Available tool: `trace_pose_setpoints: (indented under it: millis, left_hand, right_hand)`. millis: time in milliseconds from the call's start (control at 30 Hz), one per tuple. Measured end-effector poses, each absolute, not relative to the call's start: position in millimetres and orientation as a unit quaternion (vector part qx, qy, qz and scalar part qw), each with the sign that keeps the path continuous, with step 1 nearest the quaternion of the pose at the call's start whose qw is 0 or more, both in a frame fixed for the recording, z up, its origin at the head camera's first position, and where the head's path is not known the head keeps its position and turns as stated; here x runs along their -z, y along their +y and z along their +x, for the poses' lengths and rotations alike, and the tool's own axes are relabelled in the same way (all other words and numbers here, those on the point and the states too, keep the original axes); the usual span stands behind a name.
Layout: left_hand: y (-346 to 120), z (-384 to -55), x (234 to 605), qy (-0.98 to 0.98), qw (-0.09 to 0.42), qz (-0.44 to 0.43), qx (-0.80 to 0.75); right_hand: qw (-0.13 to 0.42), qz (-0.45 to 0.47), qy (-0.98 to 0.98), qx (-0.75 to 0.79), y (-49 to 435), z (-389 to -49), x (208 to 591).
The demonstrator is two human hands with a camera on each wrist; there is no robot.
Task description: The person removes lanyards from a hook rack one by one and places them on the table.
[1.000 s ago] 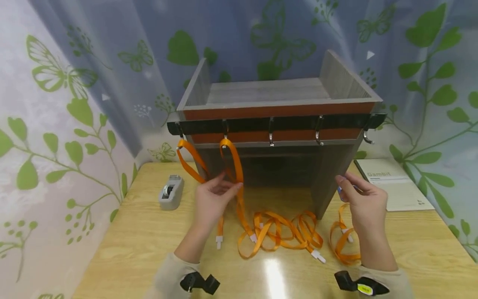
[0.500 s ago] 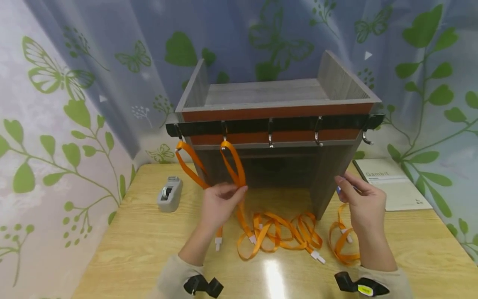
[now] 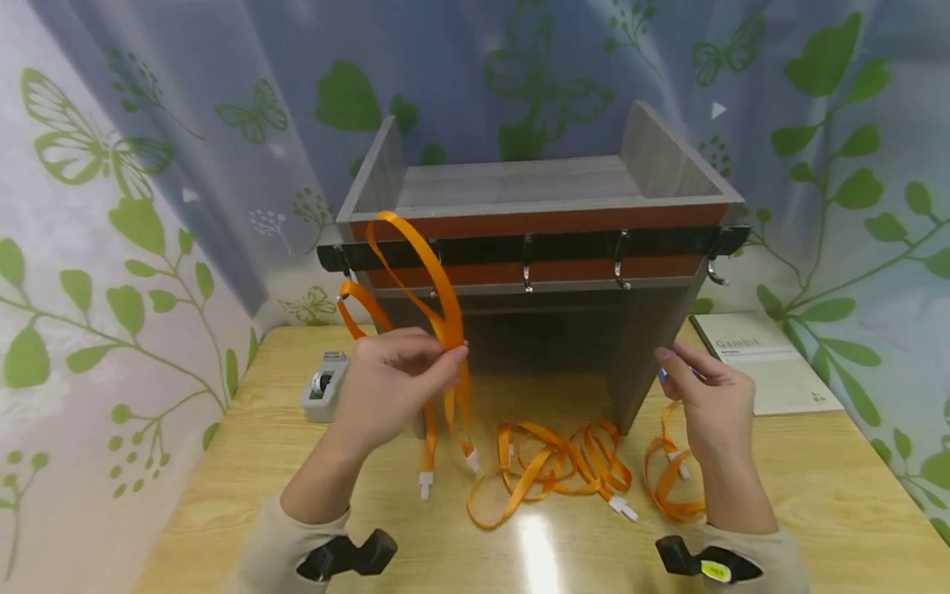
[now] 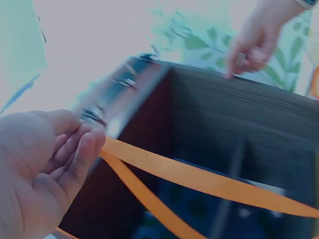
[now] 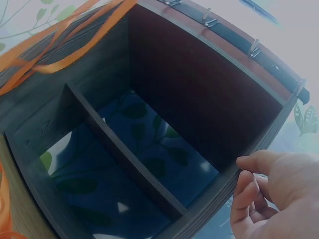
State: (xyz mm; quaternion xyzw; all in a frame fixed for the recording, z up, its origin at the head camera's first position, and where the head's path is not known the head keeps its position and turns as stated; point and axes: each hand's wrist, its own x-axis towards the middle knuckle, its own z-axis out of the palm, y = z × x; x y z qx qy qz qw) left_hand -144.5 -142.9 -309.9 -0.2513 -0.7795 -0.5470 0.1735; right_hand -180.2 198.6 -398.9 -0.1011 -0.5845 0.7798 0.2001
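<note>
My left hand (image 3: 397, 384) pinches an orange lanyard (image 3: 444, 305) below its upper loop. That loop stands in front of the black hook rail (image 3: 571, 246), off the second hook, with its white clip (image 3: 472, 459) hanging below. Another orange lanyard (image 3: 356, 301) hangs from the leftmost hook, partly behind this hand. My right hand (image 3: 716, 400) has curled fingers at the edge of the grey wooden shelf's right side panel (image 3: 631, 363); in the right wrist view the thumb touches that edge. Something small and blue (image 3: 663, 375) shows behind these fingers, its kind unclear.
Several loops of orange lanyard (image 3: 552, 462) lie tangled on the table (image 3: 223, 511) before the shelf, and another lanyard (image 3: 671, 474) lies to the right. A grey tape dispenser (image 3: 325, 388) stands left; a notebook (image 3: 772, 363) lies right.
The lanyard on the second hook has come off it. My left hand, which slid to its loop, has lifted it up and toward me. The right hand keeps its place at the shelf.
</note>
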Motion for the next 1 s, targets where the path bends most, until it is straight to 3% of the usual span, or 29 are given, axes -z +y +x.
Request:
trace_pose_setpoints:
  millis: [200,467,633,833,1000]
  left_hand:
    - [-150,-135,273,-0.754,0.194,-0.318,0.541]
    - [-162,-129,261,-0.783,0.182,-0.295,0.516]
    - [-163,-125,273,-0.82,0.118,-0.272,0.49]
    - [-164,-129,294,-0.828,-0.006,-0.221,0.515]
    - [-169,-138,324,-0.829,-0.051,-0.176,0.528]
  right_hand:
    - [0.19,-0.106,-0.593,-0.775,199,-178,397]
    - [0.169,-0.098,-0.613,-0.766,202,-177,398]
    - [0.163,-0.095,-0.61,-0.77,204,-176,400]
    - [0.17,-0.098,-0.608,-0.769,204,-176,399]
    - [0.171,-0.085,-0.596,-0.78,203,-178,398]
